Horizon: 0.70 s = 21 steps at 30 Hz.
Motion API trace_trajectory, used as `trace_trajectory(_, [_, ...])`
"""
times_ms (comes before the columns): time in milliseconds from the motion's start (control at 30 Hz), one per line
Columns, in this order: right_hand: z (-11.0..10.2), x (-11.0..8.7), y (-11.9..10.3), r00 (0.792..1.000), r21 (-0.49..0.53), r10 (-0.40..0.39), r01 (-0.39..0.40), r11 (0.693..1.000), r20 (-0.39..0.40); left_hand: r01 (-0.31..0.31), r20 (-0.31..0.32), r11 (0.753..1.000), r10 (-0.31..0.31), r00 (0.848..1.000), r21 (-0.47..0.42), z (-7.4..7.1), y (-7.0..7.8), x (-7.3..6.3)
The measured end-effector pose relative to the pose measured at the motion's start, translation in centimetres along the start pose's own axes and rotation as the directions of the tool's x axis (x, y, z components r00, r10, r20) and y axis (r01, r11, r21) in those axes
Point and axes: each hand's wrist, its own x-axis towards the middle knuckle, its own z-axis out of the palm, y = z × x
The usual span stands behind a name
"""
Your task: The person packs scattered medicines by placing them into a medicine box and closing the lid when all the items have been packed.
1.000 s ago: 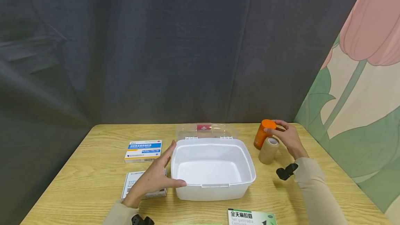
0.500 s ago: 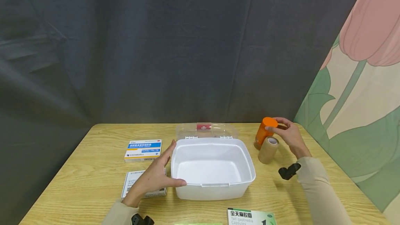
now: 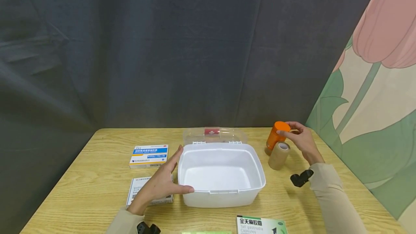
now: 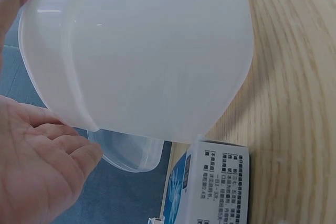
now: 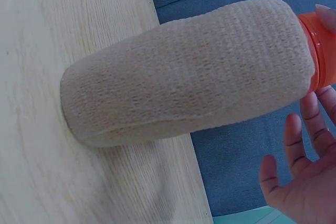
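My right hand [image 3: 303,142] pinches an orange pill bottle [image 3: 275,139] near its cap, thumb on one side and fingers on the other. In front of the bottle stands a tan elastic bandage roll [image 3: 278,156], which hides much of the bottle in the right wrist view, where only its orange cap [image 5: 324,45] shows. At the left of a white plastic box [image 3: 222,198] my left hand [image 3: 159,185] rests on the rim, thumb at the front corner and fingers spread along the side. The box's clear lid [image 3: 195,135], with a red cross label, lies folded back behind it.
Left of the box lie a blue-and-white medicine carton [image 3: 149,156] and a second white carton [image 3: 138,187], partly under the left hand. A green-and-white capsule carton [image 3: 261,226] and a green edge [image 3: 206,232] show at the front. A dark curtain [image 3: 182,53] hangs behind the table.
My right hand has shifted slightly up and to the right, and the orange pill bottle has risen with it. The left hand and the box have stayed in place.
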Motion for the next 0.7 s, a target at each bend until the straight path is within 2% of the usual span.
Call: trace_trajectory(700, [-0.66,-0.59,-0.69,0.999,-0.043,-0.049,0.048,0.998,-0.019,-0.003,0.007,1.0,0.003,1.0,0.013,-0.06,-0.06,0.03])
